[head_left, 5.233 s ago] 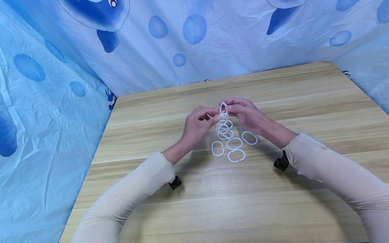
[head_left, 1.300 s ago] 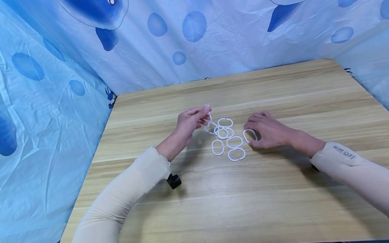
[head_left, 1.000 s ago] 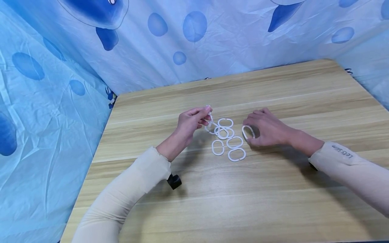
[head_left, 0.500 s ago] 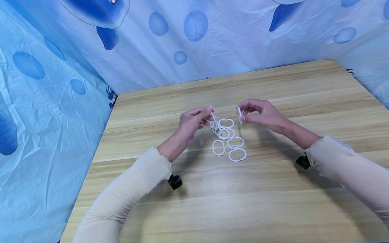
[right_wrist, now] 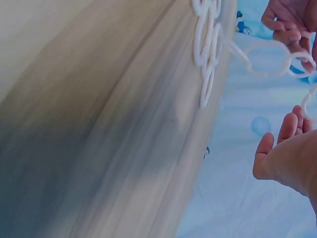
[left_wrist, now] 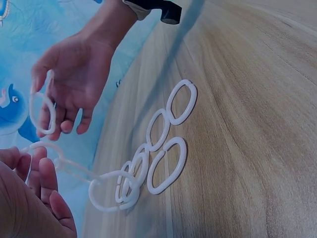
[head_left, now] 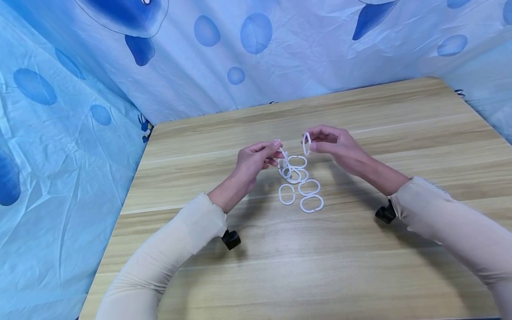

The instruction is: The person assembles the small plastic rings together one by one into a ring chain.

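Observation:
My left hand (head_left: 252, 163) pinches the top of a short chain (left_wrist: 91, 194) of white oval plastic links between thumb and fingertips. The chain hangs down, its lower links by the ones on the table. To its right, my right hand (head_left: 341, 147) pinches one separate white link (head_left: 304, 143), held upright and a little apart from the chain. In the left wrist view this link (left_wrist: 52, 116) stands just above the chain's top link. Several more white links (head_left: 279, 194), each with a small gap in its side, lie on the table below the hands, some overlapping.
The wood-grain table (head_left: 288, 262) spreads around the links on all sides. A blue curtain (head_left: 296, 62) with sea-animal prints hangs behind and to the left. A small black camera (head_left: 231, 239) sits under the left wrist, another black camera (head_left: 386, 214) under the right.
My right hand has picked up the link from the right of the group, raised it and moved it left toward the chain. The left hand has kept its pinch, shifting slightly right.

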The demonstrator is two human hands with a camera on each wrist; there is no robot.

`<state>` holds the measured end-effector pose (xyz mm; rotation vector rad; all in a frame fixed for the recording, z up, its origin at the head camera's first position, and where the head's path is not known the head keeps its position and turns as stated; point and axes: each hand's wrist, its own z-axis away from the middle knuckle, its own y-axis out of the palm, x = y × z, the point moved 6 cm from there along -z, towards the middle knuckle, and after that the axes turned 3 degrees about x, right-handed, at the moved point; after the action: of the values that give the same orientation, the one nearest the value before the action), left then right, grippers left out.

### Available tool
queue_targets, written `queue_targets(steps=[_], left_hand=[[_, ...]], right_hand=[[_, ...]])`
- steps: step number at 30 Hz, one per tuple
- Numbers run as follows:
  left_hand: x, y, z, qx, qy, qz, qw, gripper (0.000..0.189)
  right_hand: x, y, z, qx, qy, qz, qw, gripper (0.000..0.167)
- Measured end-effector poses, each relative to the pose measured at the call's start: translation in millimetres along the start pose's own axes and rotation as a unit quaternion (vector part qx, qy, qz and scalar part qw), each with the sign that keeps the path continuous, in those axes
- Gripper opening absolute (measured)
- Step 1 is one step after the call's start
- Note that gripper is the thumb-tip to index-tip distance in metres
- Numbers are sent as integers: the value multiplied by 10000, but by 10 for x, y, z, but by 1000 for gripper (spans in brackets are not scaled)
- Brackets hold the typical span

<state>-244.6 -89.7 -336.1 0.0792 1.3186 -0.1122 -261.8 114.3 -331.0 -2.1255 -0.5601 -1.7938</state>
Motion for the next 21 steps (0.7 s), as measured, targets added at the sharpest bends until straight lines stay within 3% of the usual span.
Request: queue_targets(steps=[6,21], left_hand=[[-1,16,0,63,-3,-34,10000,33],[-19,46,28,121,75,8,9999,25]], right_hand=[[6,151,-83,217,-277,-775,9964,29],[-42,348,-130,-23,-191,-1047,9943,31]])
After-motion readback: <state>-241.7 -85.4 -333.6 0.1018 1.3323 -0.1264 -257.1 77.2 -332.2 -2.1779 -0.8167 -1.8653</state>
